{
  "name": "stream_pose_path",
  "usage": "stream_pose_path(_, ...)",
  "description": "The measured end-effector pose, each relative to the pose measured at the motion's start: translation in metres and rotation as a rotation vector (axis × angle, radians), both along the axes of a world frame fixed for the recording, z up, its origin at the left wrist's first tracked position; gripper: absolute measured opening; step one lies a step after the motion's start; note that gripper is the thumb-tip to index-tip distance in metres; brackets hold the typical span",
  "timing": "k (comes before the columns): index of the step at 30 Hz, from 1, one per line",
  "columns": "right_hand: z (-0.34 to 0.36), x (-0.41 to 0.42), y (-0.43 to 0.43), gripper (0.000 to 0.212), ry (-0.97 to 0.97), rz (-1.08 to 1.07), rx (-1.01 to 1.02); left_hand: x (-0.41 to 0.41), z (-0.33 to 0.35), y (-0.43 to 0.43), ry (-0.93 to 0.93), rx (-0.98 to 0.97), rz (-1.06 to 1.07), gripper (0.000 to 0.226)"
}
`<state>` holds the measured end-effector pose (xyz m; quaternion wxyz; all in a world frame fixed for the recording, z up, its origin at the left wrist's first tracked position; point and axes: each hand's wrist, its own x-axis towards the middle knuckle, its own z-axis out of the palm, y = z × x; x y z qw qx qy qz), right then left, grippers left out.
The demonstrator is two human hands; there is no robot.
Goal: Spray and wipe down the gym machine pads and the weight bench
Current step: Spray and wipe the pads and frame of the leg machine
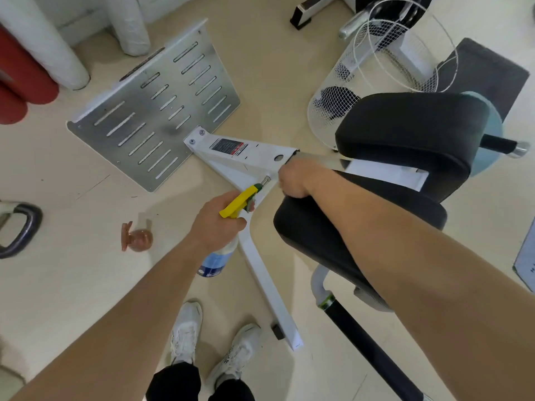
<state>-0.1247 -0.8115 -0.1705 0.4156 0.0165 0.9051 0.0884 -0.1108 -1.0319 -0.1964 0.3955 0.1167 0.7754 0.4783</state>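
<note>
You are standing on a pale floor [72, 285] in white shoes [185, 334], facing down over a gym machine. A slotted metal footplate [156, 111] is lying tilted ahead of you on the left, joining the white frame [260, 270] that is running back toward your feet. Two black pads are sitting to the right of that frame: the upper pad [405, 131] farther off, and the lower pad [318, 241] under your right forearm. A white wire basket [376, 68] is standing behind the upper pad. Your left grip [217, 224] is wrapping around the neck of a spray bottle [215, 260], its yellow trigger [237, 202] pointing at the frame just beside the lower pad. Your right grip [292, 180] is resting at the front edge of the lower pad with fingers curling under; you cannot tell whether it is holding anything. A small brown bottle [139, 238] is lying on the floor to your left.
</note>
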Motion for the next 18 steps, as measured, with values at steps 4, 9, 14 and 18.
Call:
stream_pose_path(4,-0.004,0.010,-0.025,0.020,-0.069,0.120,0.003,0.020,0.002,0.000,0.021,0.003,0.163,0.036)
stream_pose_path(9,0.006,0.031,-0.052,0.014,-0.057,0.149,-0.033,0.046,0.011,-0.005,0.068,-0.024,0.174,0.037)
stream_pose_path(14,0.021,0.068,-0.081,0.002,-0.020,0.312,0.030,0.067,0.024,-0.008,0.095,-0.043,0.233,0.036)
stream_pose_path(18,0.024,0.116,-0.088,0.018,0.148,0.531,0.043,0.082,0.032,-0.017,0.117,-0.051,0.235,0.034)
